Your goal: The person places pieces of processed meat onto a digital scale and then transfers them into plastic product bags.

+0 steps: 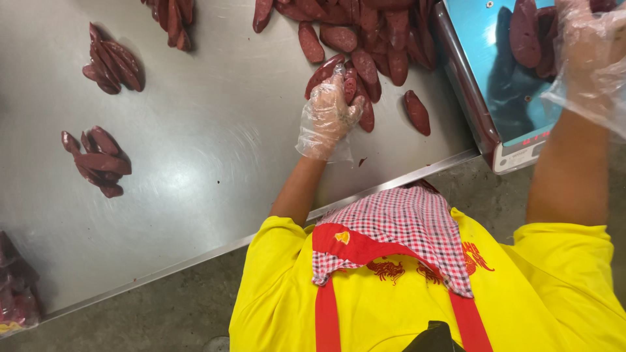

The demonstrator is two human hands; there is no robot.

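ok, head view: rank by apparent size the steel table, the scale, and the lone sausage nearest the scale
1. steel table, by far the largest.
2. scale, cut off by the frame, so its full size is unsure.
3. lone sausage, smallest.

Both hands wear thin clear gloves: left hand (328, 112) curled with fingers bent, right hand (590, 52) raised, arm extended.

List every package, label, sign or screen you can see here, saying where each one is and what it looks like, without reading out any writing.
Scale display: front edge of the weighing scale at the table's right end; a narrow white panel with small red lit digits beneath a teal platform.
Plastic bag: far left edge of the steel table; clear, crumpled, holding dark red pieces.
No signs or separate labels show.
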